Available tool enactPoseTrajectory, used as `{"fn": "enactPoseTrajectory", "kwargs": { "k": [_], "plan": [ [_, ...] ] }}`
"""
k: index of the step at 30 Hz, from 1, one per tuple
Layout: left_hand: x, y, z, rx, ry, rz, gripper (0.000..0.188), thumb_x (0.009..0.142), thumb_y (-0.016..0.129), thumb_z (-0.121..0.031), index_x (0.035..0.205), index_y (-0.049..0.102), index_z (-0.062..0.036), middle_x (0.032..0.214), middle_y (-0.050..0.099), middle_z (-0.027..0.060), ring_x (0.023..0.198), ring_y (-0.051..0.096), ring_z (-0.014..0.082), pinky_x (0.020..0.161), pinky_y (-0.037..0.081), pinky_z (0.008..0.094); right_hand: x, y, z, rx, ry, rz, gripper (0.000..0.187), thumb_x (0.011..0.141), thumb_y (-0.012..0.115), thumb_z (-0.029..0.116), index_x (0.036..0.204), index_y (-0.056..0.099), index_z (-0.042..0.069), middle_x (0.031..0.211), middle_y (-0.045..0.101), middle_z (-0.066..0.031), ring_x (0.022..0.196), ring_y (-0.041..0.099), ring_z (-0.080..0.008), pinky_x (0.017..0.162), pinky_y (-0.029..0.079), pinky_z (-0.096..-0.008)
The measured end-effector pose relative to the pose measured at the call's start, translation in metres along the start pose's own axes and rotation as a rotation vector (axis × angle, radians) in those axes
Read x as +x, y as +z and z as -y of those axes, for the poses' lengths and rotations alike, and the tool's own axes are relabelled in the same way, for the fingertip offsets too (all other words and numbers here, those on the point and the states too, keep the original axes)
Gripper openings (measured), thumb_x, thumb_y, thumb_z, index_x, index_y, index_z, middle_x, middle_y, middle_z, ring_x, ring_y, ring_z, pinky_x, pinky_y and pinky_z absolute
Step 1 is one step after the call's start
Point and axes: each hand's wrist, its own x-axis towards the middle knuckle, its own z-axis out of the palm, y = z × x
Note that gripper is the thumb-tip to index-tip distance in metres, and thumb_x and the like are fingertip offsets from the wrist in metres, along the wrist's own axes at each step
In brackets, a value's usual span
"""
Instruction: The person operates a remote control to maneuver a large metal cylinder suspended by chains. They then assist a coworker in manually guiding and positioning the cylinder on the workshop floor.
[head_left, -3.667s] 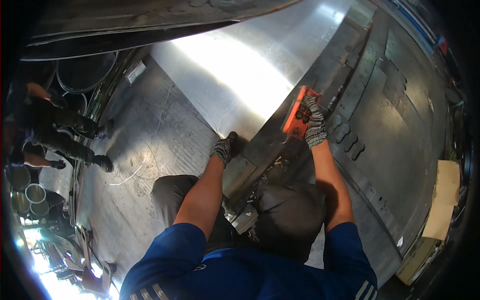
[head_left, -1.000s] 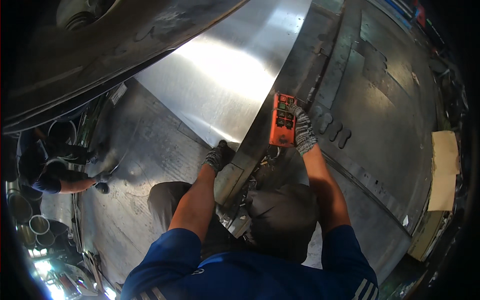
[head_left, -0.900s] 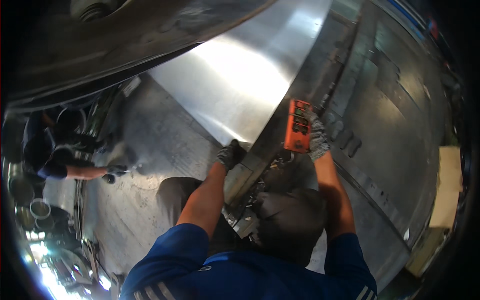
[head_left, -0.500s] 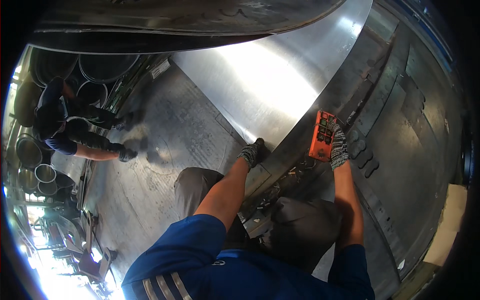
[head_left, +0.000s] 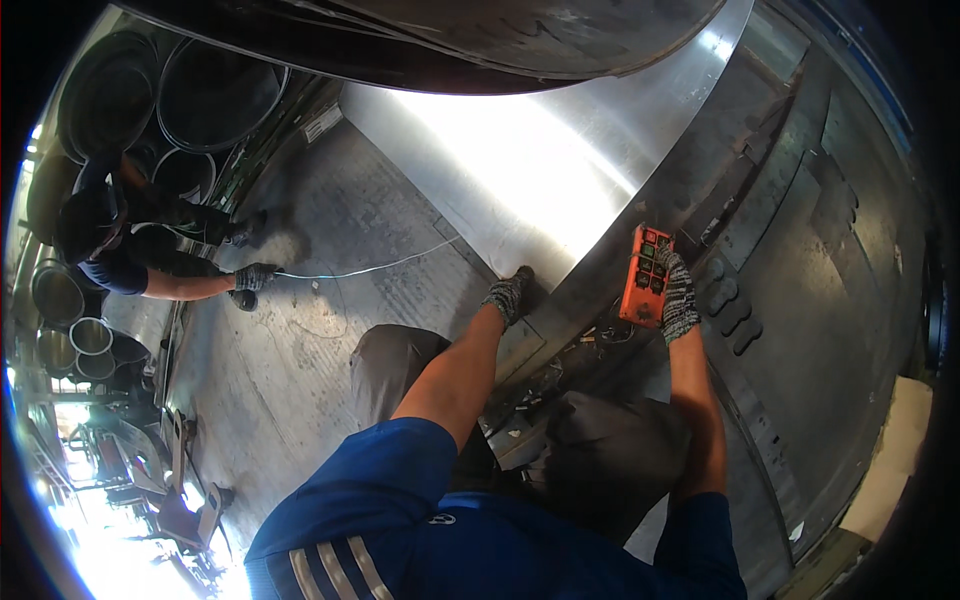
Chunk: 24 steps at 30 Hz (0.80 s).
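Note:
My right hand (head_left: 677, 298), in a grey knitted glove, is closed around an orange remote control (head_left: 643, 285) with dark, green and red buttons. Its fingers lie by the buttons on the right side. In the middle, my gloved left hand (head_left: 508, 297) grips the near corner of a large shiny metal sheet (head_left: 560, 180); the fingertips are dark and partly hidden. The sheet slopes up and away beneath a big dark curved metal body (head_left: 560, 35) at the top. My knees frame the left forearm below.
A co-worker (head_left: 120, 225) bends at the left, one gloved hand on a thin pale line (head_left: 370, 268) reaching the sheet's left edge. Round pipes or drums (head_left: 215, 95) stack behind. Dark steel plates (head_left: 790, 310) lie to the right, scraps (head_left: 540, 390) near my knees.
The dark curved body has shifted and tilted at the top. A pale line now stretches from the co-worker's hand to the sheet. My hands have hardly moved.

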Motion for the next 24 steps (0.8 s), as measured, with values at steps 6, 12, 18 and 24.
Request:
{"fn": "enactPoseTrajectory", "kwargs": {
  "k": [6,12,18,24],
  "plan": [
    [0.078,-0.044,0.02,-0.083,-0.06,0.173,0.058,0.086,0.062,-0.053,0.113,0.063,-0.0018,0.108,0.066,0.012,0.09,0.064,0.0257,0.079,0.054,0.0407,-0.006,0.01,0.001,-0.012,0.012,0.026,0.026,0.09,0.061,0.036,0.103,0.066,0.014,0.088,0.068,0.0011,0.075,0.065,-0.0129,0.068,0.054,-0.0301],
    [0.074,-0.035,0.031,-0.059,0.032,0.2,0.054,0.088,0.058,-0.053,0.109,0.063,-0.0036,0.102,0.066,0.0104,0.086,0.062,0.0247,0.077,0.052,0.0407,0.001,-0.007,-0.009,0.035,0.002,0.0,0.027,0.09,0.062,0.036,0.104,0.066,0.014,0.089,0.068,0.0004,0.075,0.065,-0.0134,0.068,0.054,-0.0305],
    [0.084,-0.035,0.03,0.396,0.462,0.434,0.049,0.091,0.054,-0.052,0.101,0.062,-0.005,0.097,0.066,0.0103,0.08,0.059,0.0247,0.071,0.049,0.0416,0.005,-0.011,-0.004,0.141,-0.022,-0.011,0.027,0.089,0.062,0.034,0.104,0.066,0.012,0.089,0.069,-0.0017,0.074,0.066,-0.0155,0.068,0.056,-0.0315],
    [0.007,0.002,-0.004,0.01,-0.054,0.029,0.041,0.096,0.044,-0.047,0.078,0.057,-0.0129,0.078,0.06,0.0037,0.071,0.054,0.0173,0.065,0.043,0.0337,0.008,-0.013,-0.01,0.227,0.019,0.112,0.033,0.093,0.059,0.035,0.112,0.065,0.009,0.092,0.07,-0.0045,0.074,0.068,-0.0161,0.066,0.058,-0.0309]
  ]
}}
